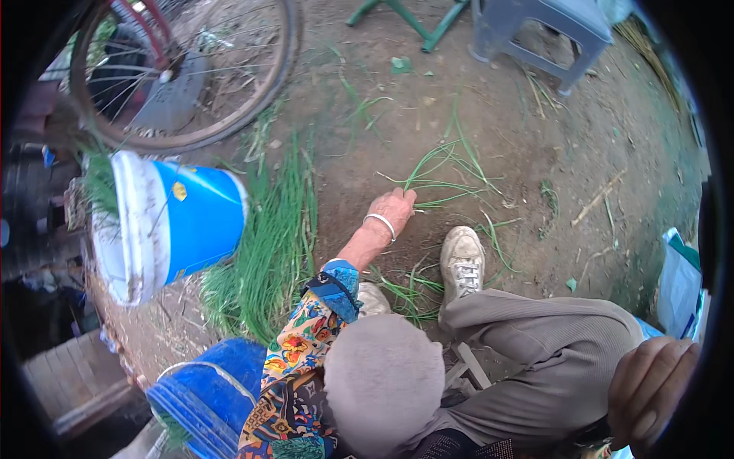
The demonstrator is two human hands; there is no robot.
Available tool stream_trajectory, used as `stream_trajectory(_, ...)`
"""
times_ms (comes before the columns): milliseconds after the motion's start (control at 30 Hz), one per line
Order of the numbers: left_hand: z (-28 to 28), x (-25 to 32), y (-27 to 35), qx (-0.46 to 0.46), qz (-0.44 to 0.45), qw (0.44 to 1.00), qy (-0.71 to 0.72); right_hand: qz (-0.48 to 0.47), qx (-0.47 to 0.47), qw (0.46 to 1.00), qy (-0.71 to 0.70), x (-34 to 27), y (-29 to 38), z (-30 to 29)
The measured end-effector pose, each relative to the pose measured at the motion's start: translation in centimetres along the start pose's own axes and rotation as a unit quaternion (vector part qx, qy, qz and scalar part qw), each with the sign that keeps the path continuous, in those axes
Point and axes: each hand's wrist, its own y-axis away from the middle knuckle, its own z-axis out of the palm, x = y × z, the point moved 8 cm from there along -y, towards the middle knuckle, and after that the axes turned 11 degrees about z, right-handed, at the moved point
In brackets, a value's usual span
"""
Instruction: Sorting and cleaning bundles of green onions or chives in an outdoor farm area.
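My left hand (394, 211), with a pale bangle at the wrist, is down at the soil in front of my shoes. Its fingers are closed around a few thin green stalks (447, 183), which fan out to the right. Left of this forearm lies a thick heap of long, chive-like green stalks (278, 229). More loose stalks (407, 295) are scattered between my shoes (463, 261). At the right rim, my right hand (651, 390) is raised near the camera with curled fingers; whether they hold anything is hidden.
A blue-and-white bucket (200, 215) lies on its side left of the heap, greens at its mouth. Below it is a tilted blue bucket (215, 387). A bicycle wheel (291, 51) stands upper left. Green metal legs (410, 22) and a grey plastic stool (588, 54) are ahead.
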Motion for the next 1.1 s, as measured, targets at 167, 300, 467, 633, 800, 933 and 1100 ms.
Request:
stream_trajectory(167,-2.2,-4.5,17.7,0.029,-0.151,0.988,0.013,0.06,0.067,0.995,0.045,0.2,3.1,-0.1)
stream_trajectory(300,-2.4,-5.7,29.7,-0.088,-0.312,0.946,0.026,0.09,0.087,0.99,0.069,0.8,3.5,-0.6)
stream_trajectory(467,-14.9,-3.7,34.0,0.233,-0.352,0.906,-0.032,0.122,0.093,0.976,0.157,0.9,2.0,0.8)
stream_trajectory(633,-30.9,-3.5,39.6,0.469,-0.316,0.741,-0.361,0.105,0.057,0.983,0.141,1.7,-0.4,4.1)
stream_trajectory(800,-29.8,-11.2,40.1,0.29,-0.458,0.829,-0.138,0.138,0.03,0.971,0.193,2.3,-1.3,7.4)
stream_trajectory(933,-26.7,-6.8,40.1,0.383,-0.367,0.818,-0.225,0.162,-0.015,0.943,0.29,4.9,-3.3,9.6)
stream_trajectory(1100,-24.8,-2.6,39.0,0.45,-0.31,0.803,-0.236,0.016,-0.109,0.863,0.493,6.8,-7.6,20.0)
